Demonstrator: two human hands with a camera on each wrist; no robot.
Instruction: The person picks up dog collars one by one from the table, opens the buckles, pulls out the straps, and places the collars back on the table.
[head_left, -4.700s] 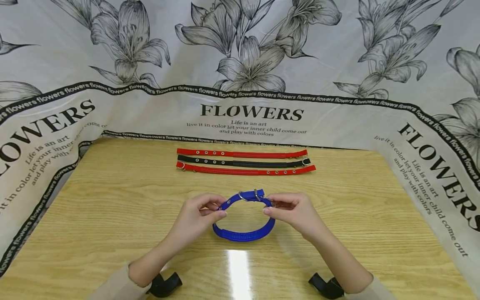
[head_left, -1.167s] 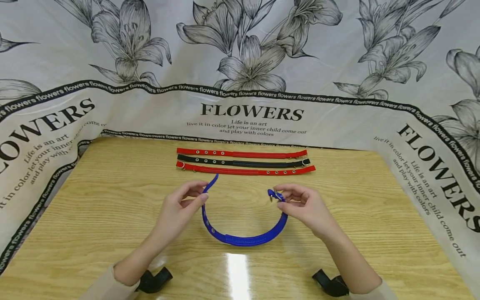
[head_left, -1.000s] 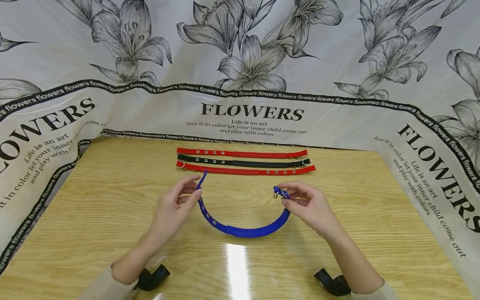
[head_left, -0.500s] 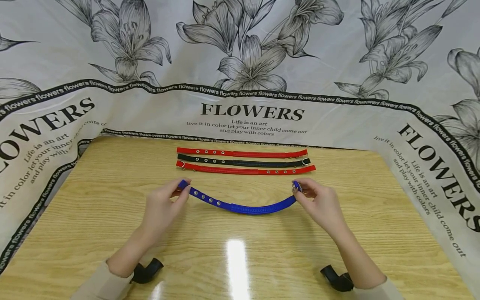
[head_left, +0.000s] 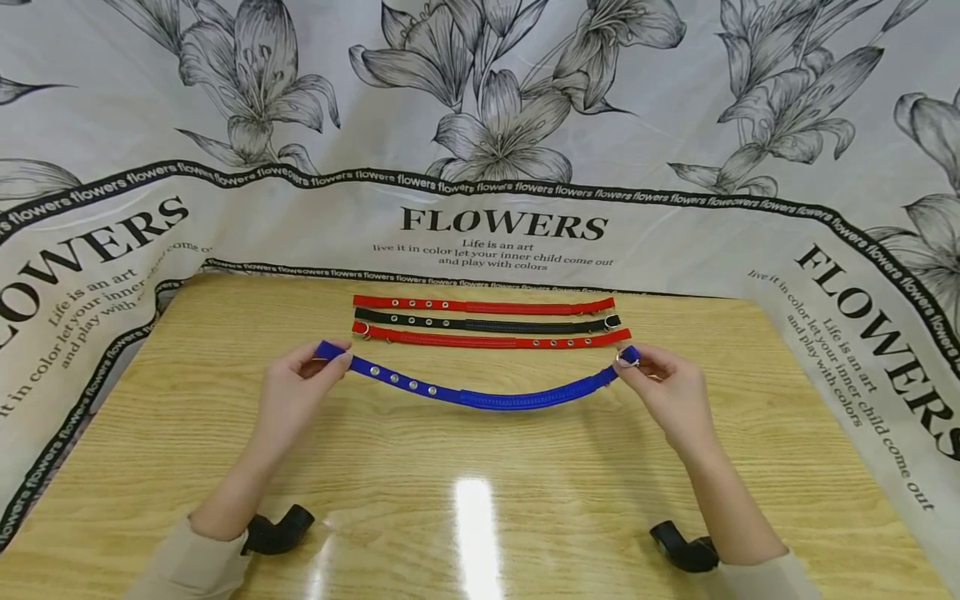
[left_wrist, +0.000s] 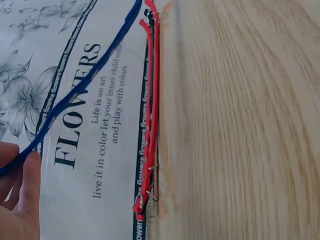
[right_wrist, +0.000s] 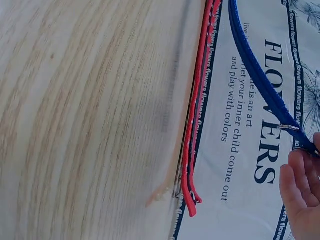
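Observation:
A blue pet collar (head_left: 517,400) hangs unbuckled in a shallow curve between both hands, above the table. My left hand (head_left: 296,396) pinches its plain tail end, just beyond a row of metal eyelets. My right hand (head_left: 672,400) pinches the other end, where a metal ring and buckle show at the fingertips. In the left wrist view the collar (left_wrist: 75,92) runs up and away from the thumb and fingers. In the right wrist view a metal loop (right_wrist: 288,127) crosses the strap close to the fingers.
Behind the blue collar, a red collar (head_left: 517,309), a black collar (head_left: 517,327) and another red collar (head_left: 472,340) lie flat in parallel on the wooden table (head_left: 375,492). A flower-printed cloth (head_left: 300,225) rises at the back and sides. Each wrist carries a black mount (head_left: 281,531).
The blue collar was a buckled-looking loop and is now undone and stretched out. Both hands have moved apart and farther from the body, lifting its middle into a shallower curve.

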